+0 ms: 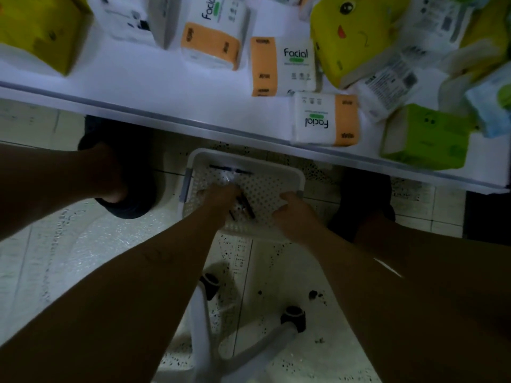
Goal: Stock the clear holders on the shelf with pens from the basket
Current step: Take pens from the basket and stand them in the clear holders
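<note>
Your left hand [221, 195] is in the basket [244, 158], touching the pens [247, 207], grip unclear in the blur; your right hand [293, 215] clasps the basket's right rim.

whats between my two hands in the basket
In the head view, a few dark pens lie on the basket's perforated floor between the left hand and the right hand.
</note>
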Demonstrator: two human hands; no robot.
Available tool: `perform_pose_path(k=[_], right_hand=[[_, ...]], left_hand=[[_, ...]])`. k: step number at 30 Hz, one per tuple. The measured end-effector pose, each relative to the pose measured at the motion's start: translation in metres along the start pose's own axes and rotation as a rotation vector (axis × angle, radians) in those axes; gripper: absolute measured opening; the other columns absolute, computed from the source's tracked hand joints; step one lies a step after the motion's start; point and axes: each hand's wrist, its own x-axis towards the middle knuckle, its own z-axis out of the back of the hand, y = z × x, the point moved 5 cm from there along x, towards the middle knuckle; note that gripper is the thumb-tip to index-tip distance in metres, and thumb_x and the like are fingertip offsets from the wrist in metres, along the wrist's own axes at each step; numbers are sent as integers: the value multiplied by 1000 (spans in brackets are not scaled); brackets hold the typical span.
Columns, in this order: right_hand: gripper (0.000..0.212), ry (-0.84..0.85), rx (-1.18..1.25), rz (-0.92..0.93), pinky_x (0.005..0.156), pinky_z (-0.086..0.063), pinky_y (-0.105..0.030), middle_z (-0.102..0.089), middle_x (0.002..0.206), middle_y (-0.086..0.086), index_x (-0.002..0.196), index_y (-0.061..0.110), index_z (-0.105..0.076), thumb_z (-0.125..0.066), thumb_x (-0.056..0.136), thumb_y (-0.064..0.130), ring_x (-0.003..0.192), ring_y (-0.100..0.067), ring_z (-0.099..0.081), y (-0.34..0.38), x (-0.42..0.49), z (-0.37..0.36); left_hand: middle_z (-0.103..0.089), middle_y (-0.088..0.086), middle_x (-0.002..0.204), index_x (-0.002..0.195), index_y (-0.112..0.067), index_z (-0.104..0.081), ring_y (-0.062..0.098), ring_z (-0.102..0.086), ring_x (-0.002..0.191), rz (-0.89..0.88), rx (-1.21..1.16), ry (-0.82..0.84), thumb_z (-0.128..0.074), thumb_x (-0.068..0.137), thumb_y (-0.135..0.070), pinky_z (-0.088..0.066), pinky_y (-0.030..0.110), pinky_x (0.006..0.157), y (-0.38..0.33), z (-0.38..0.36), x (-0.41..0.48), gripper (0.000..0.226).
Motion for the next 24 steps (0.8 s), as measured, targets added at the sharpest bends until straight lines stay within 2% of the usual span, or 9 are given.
perform_pose_path(k=[2, 5, 7, 8, 10, 14, 17, 22, 24], right_hand=[[40, -11, 14, -6, 83, -38, -22, -47, 119, -9, 134, 7, -42, -50, 95, 11, 98, -18, -45, -1, 4, -3], [36, -6, -40, 11, 88, -41, -24, -49, 125, -12, 129, 3, -47, -50, 94, 7, 104, -23, -49, 3, 11, -10], [38, 19, -119, 21, 92, -42, -30, -49, 130, -16, 131, 4, -48, -51, 93, 9, 108, -27, -51, 10, 17, -17], [37, 25, -137, 31, 91, -43, -31, -49, 130, -16, 130, 5, -49, -51, 93, 11, 105, -26, -50, 13, 19, -20], [32, 32, -185, 60, 90, -45, -32, -51, 128, -16, 124, 5, -53, -52, 94, 14, 100, -25, -50, 19, 22, -25], [33, 79, -347, 121, 89, -45, -31, -55, 128, -17, 125, 4, -55, -50, 95, 19, 113, -31, -53, 34, 30, -37], [33, 105, -422, 151, 83, -41, -28, -57, 126, -16, 124, 6, -55, -43, 98, 22, 109, -29, -55, 39, 42, -47], [48, 79, -488, 117, 105, -37, -44, -31, 150, -19, 147, 4, -30, -34, 103, 22, 131, -37, -39, 38, 55, -66], [51, 96, -543, 132, 111, -30, -51, -21, 155, -18, 149, 6, -26, -36, 103, 24, 138, -39, -28, 35, 54, -74]], left_hand=[[-60, 8, 93, 97, -8, -58, 21, -58, 81, -33, -42, -35, -64, 85, -16, -47, 29, 59, 2, 6, -2, 16], [-57, 3, 81, 83, -14, -54, 17, -57, 70, -78, -67, -73, -62, 85, -9, -45, 23, 41, 3, 14, -6, 10], [-56, 3, 78, 82, -15, -54, 14, -56, 66, -68, -73, -113, -58, 90, -7, -45, 21, 41, 4, 19, -9, 12], [-56, 3, 80, 88, -12, -58, 14, -56, 68, -47, -93, -123, -57, 92, -8, -47, 22, 46, 6, 22, -11, 5], [-59, 3, 82, 105, -6, -63, 15, -60, 70, -14, -152, -107, -55, 94, -9, -52, 23, 55, 9, 24, -18, 14], [-66, 10, 91, 117, -13, -60, 15, -57, 62, -85, 6, -100, -49, 97, -15, -42, 24, 46, 7, 41, -36, 23], [-61, 14, 111, 126, -16, -50, 17, -53, 72, -200, 37, -78, -46, 98, -18, -42, 25, 53, -3, 53, -49, 28], [-64, 7, 101, 130, -17, -51, 7, -55, 64, -332, 119, -20, -45, 101, -24, -43, 12, 43, -22, 62, -71, 30], [-65, 5, 95, 127, -15, -53, 10, -57, 65, -314, 183, 28, -43, 101, -21, -47, 16, 47, -24, 61, -75, 28]])
